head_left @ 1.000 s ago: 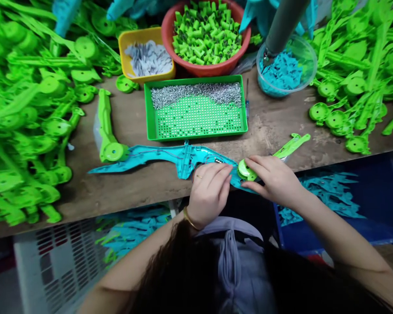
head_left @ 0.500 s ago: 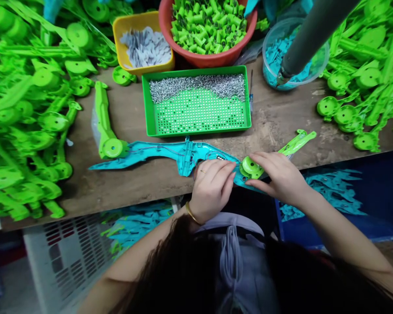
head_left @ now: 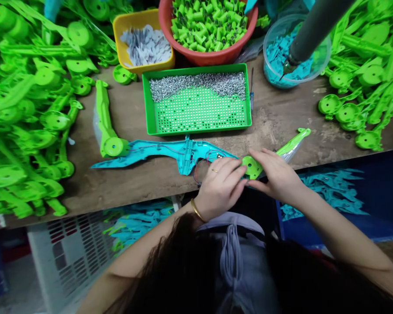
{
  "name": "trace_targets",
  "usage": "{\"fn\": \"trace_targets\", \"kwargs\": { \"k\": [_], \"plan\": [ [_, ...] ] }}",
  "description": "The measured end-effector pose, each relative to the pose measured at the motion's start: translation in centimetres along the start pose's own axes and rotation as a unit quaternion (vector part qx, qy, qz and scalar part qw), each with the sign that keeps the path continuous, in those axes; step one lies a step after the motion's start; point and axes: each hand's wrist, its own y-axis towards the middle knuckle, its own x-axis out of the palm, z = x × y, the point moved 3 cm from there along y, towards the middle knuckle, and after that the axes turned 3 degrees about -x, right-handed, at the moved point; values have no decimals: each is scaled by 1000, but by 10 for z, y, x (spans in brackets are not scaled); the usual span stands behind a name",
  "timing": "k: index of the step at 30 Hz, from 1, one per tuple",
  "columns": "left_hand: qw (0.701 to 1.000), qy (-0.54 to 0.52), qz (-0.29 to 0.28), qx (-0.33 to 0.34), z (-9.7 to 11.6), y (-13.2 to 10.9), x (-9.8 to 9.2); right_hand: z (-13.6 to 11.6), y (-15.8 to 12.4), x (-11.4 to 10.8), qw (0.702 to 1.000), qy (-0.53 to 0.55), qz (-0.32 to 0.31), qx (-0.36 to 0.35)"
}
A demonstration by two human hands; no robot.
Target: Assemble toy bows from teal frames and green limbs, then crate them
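Observation:
A long turquoise toy-bow body lies along the table's near edge, with thin wires showing near its middle. A green limb piece with a round end sits on its left end. My left hand, ring on one finger, rests on the body's right part, its fingers pressed against a round green disc. That disc belongs to a second green limb piece pointing up and right. My right hand curls over the disc from the right and pinches it.
Behind the bow stands a green perforated tray heaped with small metal pins. Further back are a yellow bin, a red bowl of green tubes and a clear tub of turquoise bits. A grey hanging tool dips into the tub. Green part piles flank both sides.
My left hand has slid right along the turquoise body to meet the green disc. My right hand stays on the disc. The view has shifted slightly.

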Motion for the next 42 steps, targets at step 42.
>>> {"fn": "trace_targets", "kwargs": {
  "k": [42],
  "plan": [
    [983,35,-67,170,25,33,14,109,-39,-60,778,446,193,398]
  ]
}}
